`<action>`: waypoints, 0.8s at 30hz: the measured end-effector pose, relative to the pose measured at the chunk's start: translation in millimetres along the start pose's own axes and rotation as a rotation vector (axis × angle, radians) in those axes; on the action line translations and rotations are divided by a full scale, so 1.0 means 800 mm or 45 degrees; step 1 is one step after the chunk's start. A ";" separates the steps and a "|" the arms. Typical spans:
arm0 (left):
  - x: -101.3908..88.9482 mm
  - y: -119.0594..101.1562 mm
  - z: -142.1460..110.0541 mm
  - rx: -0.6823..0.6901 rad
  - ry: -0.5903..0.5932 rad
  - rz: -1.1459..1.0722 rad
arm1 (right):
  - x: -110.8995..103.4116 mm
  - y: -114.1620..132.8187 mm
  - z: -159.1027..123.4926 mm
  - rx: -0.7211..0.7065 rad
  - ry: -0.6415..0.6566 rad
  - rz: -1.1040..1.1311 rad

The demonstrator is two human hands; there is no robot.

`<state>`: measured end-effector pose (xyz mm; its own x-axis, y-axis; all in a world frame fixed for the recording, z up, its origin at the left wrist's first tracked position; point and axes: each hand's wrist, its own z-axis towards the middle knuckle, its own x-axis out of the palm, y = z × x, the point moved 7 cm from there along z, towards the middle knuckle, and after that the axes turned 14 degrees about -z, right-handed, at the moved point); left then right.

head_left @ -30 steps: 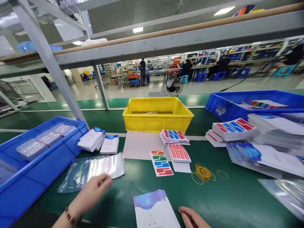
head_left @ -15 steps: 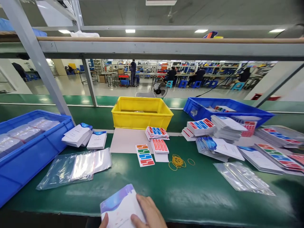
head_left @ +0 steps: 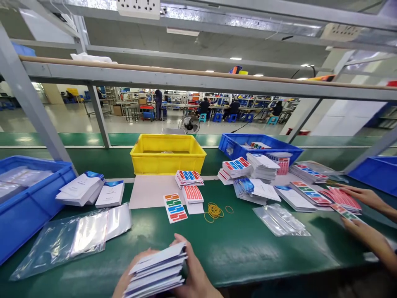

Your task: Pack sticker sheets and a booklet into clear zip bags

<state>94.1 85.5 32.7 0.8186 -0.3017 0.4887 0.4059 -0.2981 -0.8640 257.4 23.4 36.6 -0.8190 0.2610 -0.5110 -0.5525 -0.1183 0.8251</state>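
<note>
Both of my hands hold a stack of white booklets [head_left: 158, 271] just above the near edge of the green table [head_left: 248, 252]. My right hand [head_left: 194, 275] wraps the stack's right side, fingers curled over its top edge. My left hand [head_left: 128, 279] supports the stack from the left and underneath and is mostly hidden by it. Clear plastic bags [head_left: 74, 238] lie to the left of the stack. A sheet of coloured stickers [head_left: 175, 207] and some yellow rubber bands [head_left: 214, 211] lie beyond it.
A yellow bin [head_left: 167, 159] stands at the back centre, blue bins at the left [head_left: 27, 207] and back right [head_left: 263, 145]. Booklet piles [head_left: 82, 189] and sticker stacks [head_left: 189, 178] cover the middle. A co-worker's hands [head_left: 361, 196] handle sticker sheets at the right.
My left hand left the plastic bags and joined my right on the booklets, which are now lifted as a stack. The view swung right, and a co-worker's hands came into sight.
</note>
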 end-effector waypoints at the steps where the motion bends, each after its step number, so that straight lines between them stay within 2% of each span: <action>1: 0.006 -0.008 0.005 0.055 0.048 0.054 | -0.002 -0.004 0.003 -0.007 -0.023 -0.006; 3: 0.021 -0.018 0.014 0.113 0.180 0.157 | 0.002 -0.017 0.010 0.016 -0.040 0.004; 5: 0.030 -0.021 0.021 0.129 0.245 0.171 | 0.010 -0.028 0.014 0.048 -0.065 0.083; 7: 0.034 -0.023 0.026 0.169 0.224 0.117 | 0.017 -0.027 0.017 0.043 -0.111 0.225; 11: 0.035 -0.024 0.028 0.298 0.121 0.075 | 0.021 -0.007 0.023 0.044 -0.220 0.415; 17: 0.021 -0.014 0.028 0.163 -0.155 0.125 | 0.011 -0.006 0.030 0.339 -0.225 0.450; 21: 0.024 -0.011 0.027 0.152 -0.111 0.020 | 0.009 0.002 0.033 0.338 -0.164 0.560; 24: 0.031 -0.011 0.025 0.190 -0.016 -0.052 | 0.006 0.016 0.034 0.213 -0.195 0.587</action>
<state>118.5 98.5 50.2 0.8051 -0.2804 0.5227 0.4939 -0.1713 -0.8525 250.8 49.2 51.1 -0.9327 0.3567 -0.0540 -0.0966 -0.1027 0.9900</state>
